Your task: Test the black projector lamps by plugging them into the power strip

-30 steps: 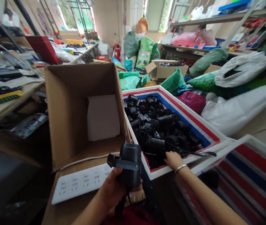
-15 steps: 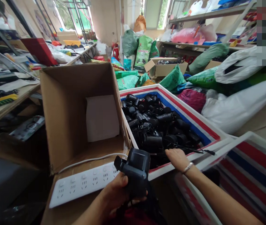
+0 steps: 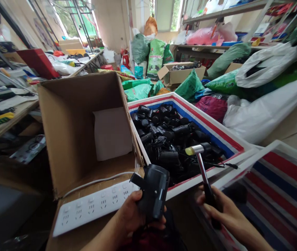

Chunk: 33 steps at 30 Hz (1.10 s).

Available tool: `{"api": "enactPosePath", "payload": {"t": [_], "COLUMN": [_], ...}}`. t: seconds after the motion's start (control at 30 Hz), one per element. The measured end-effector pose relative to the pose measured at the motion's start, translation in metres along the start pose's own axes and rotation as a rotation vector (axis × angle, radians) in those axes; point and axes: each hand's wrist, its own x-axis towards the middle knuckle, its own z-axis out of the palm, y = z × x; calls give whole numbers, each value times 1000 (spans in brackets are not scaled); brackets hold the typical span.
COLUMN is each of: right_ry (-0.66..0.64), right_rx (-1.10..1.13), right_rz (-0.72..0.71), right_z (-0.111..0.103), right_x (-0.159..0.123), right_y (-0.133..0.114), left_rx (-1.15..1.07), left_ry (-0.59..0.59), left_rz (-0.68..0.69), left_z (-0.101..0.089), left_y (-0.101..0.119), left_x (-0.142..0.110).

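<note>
Mallet (image 3: 203, 167) sits pinched firmly in the right grip (image 3: 216, 209); black plastic housing (image 3: 155, 191) sits clamped in the left grip (image 3: 134, 216).

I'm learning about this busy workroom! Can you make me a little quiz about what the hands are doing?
1. True or false: the right hand holds a hammer.
2. Pick one: the left hand grips (a) a black plastic device, (b) a cardboard box, (c) a white bag.
3. What colour are the things piled in the striped crate?

Key: 1 true; 2 a; 3 black.
</note>
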Motion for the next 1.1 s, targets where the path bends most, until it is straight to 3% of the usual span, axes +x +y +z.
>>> {"api": "enactPosePath", "payload": {"t": [0.13, 0.3, 0.47, 0.67, 0.77, 0.9, 0.97, 1.1], "right_ry": [102, 198, 321, 513, 595, 410, 420, 609], "right_rx": [-2, -165, -435, -468, -347, -99, -173, -415], "right_rz": [21, -52, -43, 90, 155, 209, 239, 147], "right_z": [22, 0, -31, -34, -36, -43, -44, -42], "right_x": [14, -7, -51, -91, -97, -96, -95, -97], "right_y": [-10, -17, -8, 14, 16, 22, 29, 38], "left_rx": [151, 388, 605, 808, 881, 1011, 1077, 1163], "left_ry": [193, 337, 321, 271, 265, 293, 317, 363], "left_rz": [-40, 46, 37, 41, 46, 56, 54, 16], "left_z": [8, 27, 35, 25, 20, 21, 23, 27], "left_y": [1, -3, -29, -64, -73, -79, -80, -82], "left_x": [7, 42, 95, 139, 151, 162, 165, 165]}}
